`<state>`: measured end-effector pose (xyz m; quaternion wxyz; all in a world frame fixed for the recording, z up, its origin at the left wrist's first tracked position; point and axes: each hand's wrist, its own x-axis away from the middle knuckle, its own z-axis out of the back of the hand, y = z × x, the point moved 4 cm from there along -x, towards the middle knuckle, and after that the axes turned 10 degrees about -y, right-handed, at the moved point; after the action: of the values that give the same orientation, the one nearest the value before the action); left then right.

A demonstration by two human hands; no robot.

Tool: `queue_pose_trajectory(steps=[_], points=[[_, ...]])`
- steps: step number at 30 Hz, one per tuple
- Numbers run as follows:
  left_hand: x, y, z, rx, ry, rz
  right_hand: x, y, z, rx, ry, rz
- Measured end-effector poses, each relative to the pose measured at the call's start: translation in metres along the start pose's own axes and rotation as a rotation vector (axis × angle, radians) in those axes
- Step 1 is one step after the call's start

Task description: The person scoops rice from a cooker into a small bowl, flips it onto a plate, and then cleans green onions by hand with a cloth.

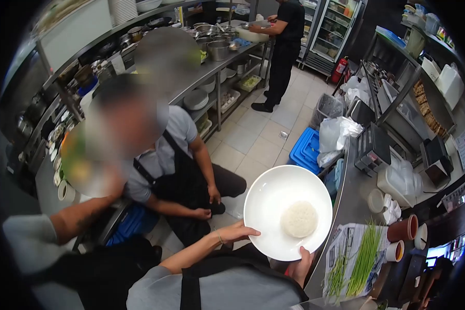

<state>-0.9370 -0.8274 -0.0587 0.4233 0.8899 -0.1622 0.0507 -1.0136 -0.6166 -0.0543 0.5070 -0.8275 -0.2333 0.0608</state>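
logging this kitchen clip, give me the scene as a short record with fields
setting: commercial kitchen with steel counters
left hand: grips the left rim of the white plate
right hand: holds the plate's lower rim, thumb on the edge
on plate: one round mound of white rice, right of centre
right counter: green chives on newspaper, terracotta cups
floor: blue crate by white bags
others: a person crouching at left; a person in black standing at the far counter
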Motion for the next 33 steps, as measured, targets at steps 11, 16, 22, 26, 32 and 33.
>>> queue_pose_trajectory(steps=[11,16,22,26,32,33], points=[[-0.154,0.080,0.082,0.360,0.075,-0.202,-0.200,-0.038,-0.010,0.068,-0.300,-0.120],[-0.184,0.129,0.138,0.420,0.289,-0.379,-0.281,-0.059,-0.021,0.244,-0.362,-0.160],[-0.177,0.227,0.230,0.302,0.593,-0.731,-0.351,-0.079,-0.012,0.056,-0.259,-0.079],[-0.161,0.284,0.338,0.199,0.740,-0.929,-0.390,-0.078,-0.002,0.074,-0.155,-0.061],[-0.126,0.379,0.476,0.300,0.834,-1.211,-0.464,-0.067,-0.002,-0.099,0.065,-0.010],[-0.117,0.384,0.505,0.320,0.878,-1.244,-0.478,-0.071,-0.015,-0.082,0.105,0.019]])
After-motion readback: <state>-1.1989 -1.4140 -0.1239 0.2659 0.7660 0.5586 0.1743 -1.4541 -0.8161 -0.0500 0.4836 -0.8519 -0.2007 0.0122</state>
